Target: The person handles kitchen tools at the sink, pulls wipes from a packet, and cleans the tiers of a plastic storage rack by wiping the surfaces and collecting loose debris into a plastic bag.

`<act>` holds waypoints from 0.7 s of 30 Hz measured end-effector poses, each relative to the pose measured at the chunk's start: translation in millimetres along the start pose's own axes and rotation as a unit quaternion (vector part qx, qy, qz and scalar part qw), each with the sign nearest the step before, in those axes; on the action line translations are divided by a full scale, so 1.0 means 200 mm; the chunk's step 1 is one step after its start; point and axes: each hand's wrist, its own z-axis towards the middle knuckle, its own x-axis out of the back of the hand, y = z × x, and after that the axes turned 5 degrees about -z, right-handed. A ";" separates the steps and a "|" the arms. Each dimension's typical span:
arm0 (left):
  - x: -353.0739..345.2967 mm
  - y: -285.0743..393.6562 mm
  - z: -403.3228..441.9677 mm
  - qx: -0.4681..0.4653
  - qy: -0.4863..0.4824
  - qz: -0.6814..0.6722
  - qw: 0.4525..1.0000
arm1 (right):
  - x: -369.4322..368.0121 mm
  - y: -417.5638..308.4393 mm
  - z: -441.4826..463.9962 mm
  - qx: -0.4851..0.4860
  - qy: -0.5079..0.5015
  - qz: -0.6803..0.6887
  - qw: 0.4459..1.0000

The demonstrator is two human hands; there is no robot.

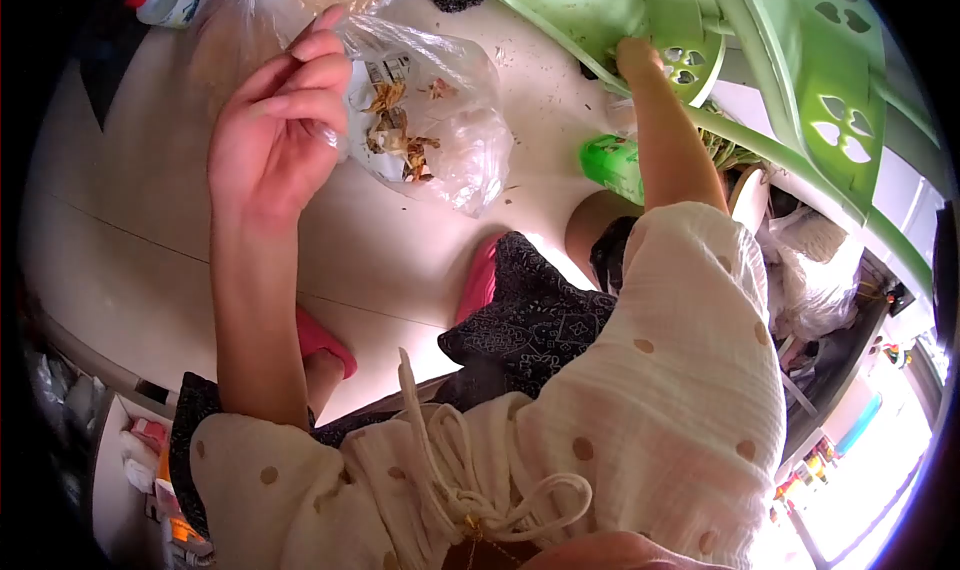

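Observation:
My left hand (285,120) is raised at the upper left, its palm turned up and fingers partly curled, in front of a clear plastic bag (470,140). Between thumb and fingers it pinches part of the clear plastic. Dry brown scraps (400,140) lie in the bag. My right hand (637,62) reaches to a green plastic rack (570,15) at the upper right, at its lower tier beside the heart-shaped holes. The fingers are mostly hidden there, so their grip cannot be made out.
A green bottle (612,167) lies under my right forearm. Green stalks (728,140) and a bagged item (815,265) are at the right. A red-capped bottle (168,3) is at the upper left; small debris dots the floor (130,190).

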 end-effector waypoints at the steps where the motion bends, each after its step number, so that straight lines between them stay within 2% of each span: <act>1: 0.00 0.00 0.00 -0.002 0.000 -0.003 1.000 | -0.01 -0.02 -0.01 0.026 -0.003 0.000 1.000; 5: -0.01 0.00 0.01 0.005 -0.005 0.010 1.000 | 0.06 -0.06 -0.04 0.160 -0.050 -0.042 0.985; 6: -0.01 0.00 0.01 0.007 -0.006 0.008 1.000 | 0.08 -0.08 -0.04 0.164 -0.072 0.052 0.982; 9: 0.00 -0.01 0.01 0.016 -0.004 0.008 1.000 | 0.19 -0.14 -0.07 0.187 -0.143 0.090 0.968; 11: 0.00 -0.01 0.00 0.013 -0.004 0.014 1.000 | 0.29 -0.17 -0.10 0.301 -0.070 0.105 0.945; 13: -0.01 -0.01 -0.01 0.006 -0.001 0.016 1.000 | 0.35 -0.24 -0.11 0.340 -0.028 0.179 0.923; 15: 0.00 -0.02 -0.01 0.003 -0.004 0.012 1.000 | 0.39 -0.33 -0.09 0.298 -0.020 0.315 0.901; 18: 0.00 -0.01 -0.02 0.002 -0.006 0.004 1.000 | 0.45 -0.40 -0.09 0.277 -0.065 0.498 0.819; 21: 0.00 -0.01 -0.01 -0.006 0.000 0.006 1.000 | 0.42 -0.38 -0.05 0.406 -0.252 0.661 0.579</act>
